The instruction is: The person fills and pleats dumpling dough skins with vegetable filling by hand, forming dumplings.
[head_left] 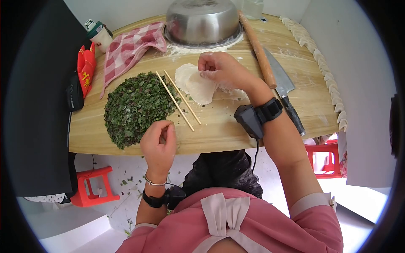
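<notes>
My right hand (217,69) is closed in a pinch at the upper right of the thin, pale dough wrappers (199,89), which overlap on the board. The fingers grip the edge of one wrapper. My left hand (159,143) is loosely curled shut by the table's front edge, with nothing visible in it. Beside it rises a large heap of chopped greens (135,105), dark green with purplish bits. Two wooden chopsticks (179,105) lie side by side between the heap and the wrappers, their upper tips close to both.
An overturned metal basin (202,23) stands at the back amid flour. On the right lie a rolling pin (257,48), a cleaver (280,74) and a row of folded dumplings (322,63). A checked cloth (133,48), a cup (100,38) and a red packet (85,67) sit left.
</notes>
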Available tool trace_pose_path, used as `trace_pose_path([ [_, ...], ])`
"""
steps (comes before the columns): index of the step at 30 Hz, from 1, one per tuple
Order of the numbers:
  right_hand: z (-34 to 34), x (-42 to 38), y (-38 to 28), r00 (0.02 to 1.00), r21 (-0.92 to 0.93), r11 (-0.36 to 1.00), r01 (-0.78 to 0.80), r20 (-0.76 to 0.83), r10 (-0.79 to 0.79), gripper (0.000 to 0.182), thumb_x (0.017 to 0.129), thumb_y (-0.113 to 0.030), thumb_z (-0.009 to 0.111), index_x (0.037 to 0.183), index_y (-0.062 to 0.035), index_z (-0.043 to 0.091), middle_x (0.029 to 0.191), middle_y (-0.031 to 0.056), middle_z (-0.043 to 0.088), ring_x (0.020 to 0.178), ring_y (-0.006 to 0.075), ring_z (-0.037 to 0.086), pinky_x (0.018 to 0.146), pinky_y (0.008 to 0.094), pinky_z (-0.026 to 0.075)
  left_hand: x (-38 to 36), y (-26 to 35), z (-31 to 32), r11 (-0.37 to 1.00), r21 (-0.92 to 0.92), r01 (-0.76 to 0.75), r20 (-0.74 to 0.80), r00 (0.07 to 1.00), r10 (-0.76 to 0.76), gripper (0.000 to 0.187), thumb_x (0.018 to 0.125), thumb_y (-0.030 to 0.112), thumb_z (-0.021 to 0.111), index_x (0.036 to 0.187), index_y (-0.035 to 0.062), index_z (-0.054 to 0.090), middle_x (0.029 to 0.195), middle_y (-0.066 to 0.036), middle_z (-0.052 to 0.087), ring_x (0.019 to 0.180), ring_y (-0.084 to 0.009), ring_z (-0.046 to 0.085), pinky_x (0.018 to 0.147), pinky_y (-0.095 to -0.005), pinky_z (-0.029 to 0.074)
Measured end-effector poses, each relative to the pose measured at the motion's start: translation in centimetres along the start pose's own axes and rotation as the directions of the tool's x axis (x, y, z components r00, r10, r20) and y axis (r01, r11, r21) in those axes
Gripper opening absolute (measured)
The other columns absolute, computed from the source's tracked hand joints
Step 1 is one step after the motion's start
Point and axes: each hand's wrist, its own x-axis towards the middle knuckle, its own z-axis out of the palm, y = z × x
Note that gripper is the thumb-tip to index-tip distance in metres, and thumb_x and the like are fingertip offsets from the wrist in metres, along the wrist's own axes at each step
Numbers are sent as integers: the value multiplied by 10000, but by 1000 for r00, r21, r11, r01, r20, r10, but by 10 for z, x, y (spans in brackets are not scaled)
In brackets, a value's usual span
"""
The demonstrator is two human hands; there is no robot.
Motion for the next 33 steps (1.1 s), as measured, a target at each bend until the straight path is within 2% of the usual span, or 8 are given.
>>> trace_pose_path([
  [5, -5, 1, -3, 999, 302, 953, 30, 0, -32, 67, 854, -29, 598, 841, -48, 535, 742, -41, 549, 677, 43, 493, 600, 211, 406, 17, 36, 2, 814, -479, 328, 226, 942, -247, 212, 942, 140, 526, 1064, -23, 585, 947, -104, 648, 748, -156, 607, 652, -234, 471],
  [7, -5, 0, -7, 999, 428, 904, 10, -36, 6, 61, 846, -44, 605, 821, -30, 551, 698, -31, 536, 650, 50, 478, 573, 225, 398, 34, 45, 14, 442, -777, 448, 362, 893, -269, 451, 987, 300, 436, 1254, -62, 456, 1193, -207, 573, 1043, -255, 597, 854, -327, 484],
  [10, -6, 1, -9, 997, 397, 915, 69, -50, -54, 60, 846, -46, 602, 830, -29, 547, 701, -30, 536, 659, 47, 480, 585, 215, 397, 51, 41, 21, 98, -783, 615, 583, 779, -228, 617, 987, 394, 387, 1329, -116, 325, 1357, -273, 417, 1267, -341, 438, 1020, -425, 387],
  [16, -3, -6, -21, 977, 360, 918, 166, 68, -204, 72, 854, -47, 618, 852, -45, 546, 765, -35, 557, 724, 37, 514, 664, 197, 432, 58, 33, 30, -427, -678, 599, 719, 663, -211, 699, 955, 431, 444, 1313, -150, 293, 1345, -322, 381, 1293, -406, 374, 1083, -479, 320],
  [20, 0, -15, -38, 961, 281, 945, 166, 170, -219, 72, 848, -55, 633, 859, -38, 563, 769, -25, 580, 735, 41, 538, 665, 202, 444, 54, 25, 37, -492, -644, 586, 744, 631, -221, 618, 960, 396, 445, 1304, -108, 342, 1324, -270, 432, 1263, -382, 420, 1081, -473, 334],
  [22, 0, -18, -41, 889, 284, 950, 132, 390, -240, 83, 843, -64, 645, 889, -35, 582, 793, -12, 613, 734, 52, 561, 666, 211, 462, 49, 23, 42, -315, -754, 576, 655, 692, -303, 485, 974, 324, 433, 1298, -36, 394, 1301, -188, 488, 1219, -321, 478, 1058, -444, 375],
  [27, -7, -6, -16, 985, 412, 908, 71, 114, -129, 130, 902, -154, 579, 866, -30, 592, 767, 20, 620, 706, 86, 589, 644, 235, 501, 39, 18, 44, -181, -749, 637, 658, 686, -311, 353, 968, 177, 447, 1287, 25, 439, 1268, -125, 534, 1178, -247, 519, 1000, -406, 433],
  [33, 0, -5, -9, 982, 395, 911, -118, 182, 48, 259, 911, -258, 581, 809, -21, 594, 714, 38, 605, 669, 110, 596, 573, 249, 493, 35, 31, 38, 101, -856, 507, 451, 828, -332, 351, 956, 130, 470, 1283, 5, 442, 1277, -136, 527, 1190, -241, 511, 1035, -391, 396],
])
